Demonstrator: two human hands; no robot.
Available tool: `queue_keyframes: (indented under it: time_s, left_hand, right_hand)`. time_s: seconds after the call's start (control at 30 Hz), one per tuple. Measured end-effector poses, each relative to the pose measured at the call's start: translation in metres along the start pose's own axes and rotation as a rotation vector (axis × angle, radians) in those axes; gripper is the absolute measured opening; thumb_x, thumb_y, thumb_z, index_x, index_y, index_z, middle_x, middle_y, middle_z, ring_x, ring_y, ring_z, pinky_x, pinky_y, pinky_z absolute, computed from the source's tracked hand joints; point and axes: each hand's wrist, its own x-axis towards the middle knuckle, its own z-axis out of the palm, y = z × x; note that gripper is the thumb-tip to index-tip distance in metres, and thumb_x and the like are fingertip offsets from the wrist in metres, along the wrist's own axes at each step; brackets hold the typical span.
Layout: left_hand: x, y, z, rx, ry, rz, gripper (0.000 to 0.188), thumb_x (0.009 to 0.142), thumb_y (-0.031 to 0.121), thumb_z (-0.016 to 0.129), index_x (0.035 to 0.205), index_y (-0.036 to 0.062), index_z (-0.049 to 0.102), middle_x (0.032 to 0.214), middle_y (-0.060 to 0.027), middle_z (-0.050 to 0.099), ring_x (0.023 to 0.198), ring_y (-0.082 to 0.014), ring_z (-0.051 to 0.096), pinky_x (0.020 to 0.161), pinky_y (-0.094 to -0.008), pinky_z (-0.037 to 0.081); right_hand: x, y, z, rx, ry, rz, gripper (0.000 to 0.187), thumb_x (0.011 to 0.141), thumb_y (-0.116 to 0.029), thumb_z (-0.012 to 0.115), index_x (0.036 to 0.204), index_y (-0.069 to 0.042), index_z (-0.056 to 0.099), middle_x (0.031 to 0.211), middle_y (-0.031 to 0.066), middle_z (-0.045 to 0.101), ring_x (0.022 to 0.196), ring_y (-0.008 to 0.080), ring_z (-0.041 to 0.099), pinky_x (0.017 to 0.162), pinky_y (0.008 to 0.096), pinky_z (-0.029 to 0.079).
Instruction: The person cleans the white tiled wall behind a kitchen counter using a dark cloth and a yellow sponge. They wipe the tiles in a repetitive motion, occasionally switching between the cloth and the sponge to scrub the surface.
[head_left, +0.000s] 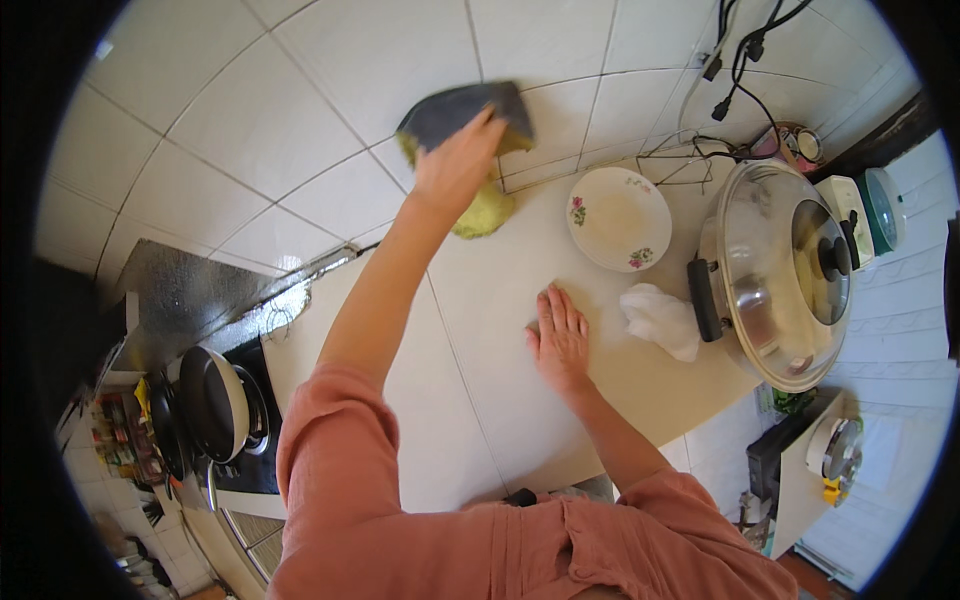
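- The left hand (460, 160) is stretched out to the tiled wall (380, 50) and lies over a grey and yellow-green cloth (450, 113)
- The cloth is up against the tiles, above the back edge of the counter (425, 400), with its grey face toward the camera and yellow-green showing along its lower edge
- The left fingers reach onto the grey face; I cannot tell whether they pinch the cloth or only press on it
- A yellow-green bundle (485, 212) shows just below the left hand, at the foot of the wall; whether it is part of the cloth is unclear
- The right hand (560, 340) rests palm down on the counter, fingers extended and slightly spread, gripping nothing
- A white plate (620, 222) with pink flowers on its rim lies beyond the right hand
- A crumpled white bundle (662, 320) sits to the right of that hand, beside the black side handle of a large lidded pot (745, 310)
- Far left, a frying pan (212, 405) stands on the black stove (258, 468)
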Motion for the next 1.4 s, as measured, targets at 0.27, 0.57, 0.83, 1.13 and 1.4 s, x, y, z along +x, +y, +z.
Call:
queue_keyframes:
  time_s: [0.27,0.57,0.83,1.13,1.4]
  left_hand:
    - [0.033,0.03,-0.069,0.101,0.528,-0.001,0.043,0.094,0.001,0.052,0.135,0.0108,0.05,0.146,-0.018,0.047,0.102,-0.0413,0.069,0.084,-0.0508,0.059]
    - [0.013,0.014,-0.06,0.089,0.474,-0.056,0.038,0.09,0.002,0.058,0.126,0.0136,0.062,0.112,-0.02,0.054,0.089,-0.0443,0.067,0.07,-0.054,0.057]
    - [0.008,-0.004,-0.059,0.084,0.721,-0.12,0.041,0.096,0.01,0.061,0.136,0.0168,0.062,0.12,-0.023,0.056,0.104,-0.0476,0.062,0.079,-0.0533,0.055]
    - [0.024,-0.01,-0.105,0.328,0.843,-0.073,0.022,0.088,0.012,0.066,0.109,0.0136,0.071,0.123,-0.0213,0.059,0.104,-0.0445,0.059,0.086,-0.0607,0.048]
    - [0.059,-0.003,-0.146,0.335,0.925,0.083,0.032,0.088,0.011,0.06,0.118,0.0148,0.068,0.108,-0.0059,0.07,0.099,-0.0319,0.066,0.085,-0.049,0.051]
  right_hand:
    - [0.0,0.003,-0.004,0.044,-0.015,0.011,0.067,0.091,-0.029,0.072,0.148,-0.001,0.049,0.161,0.0158,0.039,0.148,0.0312,0.038,0.115,0.0481,0.033]
    - [0.004,0.003,-0.005,0.058,-0.015,0.007,0.067,0.092,-0.028,0.071,0.148,0.0,0.047,0.162,0.0177,0.038,0.149,0.0326,0.037,0.115,0.0485,0.033]
    - [0.004,0.004,-0.006,0.093,-0.032,0.003,0.069,0.091,-0.027,0.072,0.149,0.0,0.046,0.161,0.0199,0.038,0.149,0.035,0.036,0.116,0.0499,0.031]
    - [0.004,-0.001,-0.01,0.096,-0.053,-0.021,0.066,0.093,-0.029,0.069,0.148,0.001,0.047,0.162,0.0201,0.037,0.15,0.0351,0.033,0.117,0.0499,0.029]
    - [-0.001,-0.001,0.0,0.061,-0.024,-0.036,0.068,0.092,-0.029,0.07,0.148,0.001,0.047,0.162,0.0195,0.038,0.15,0.0355,0.033,0.118,0.0511,0.028]
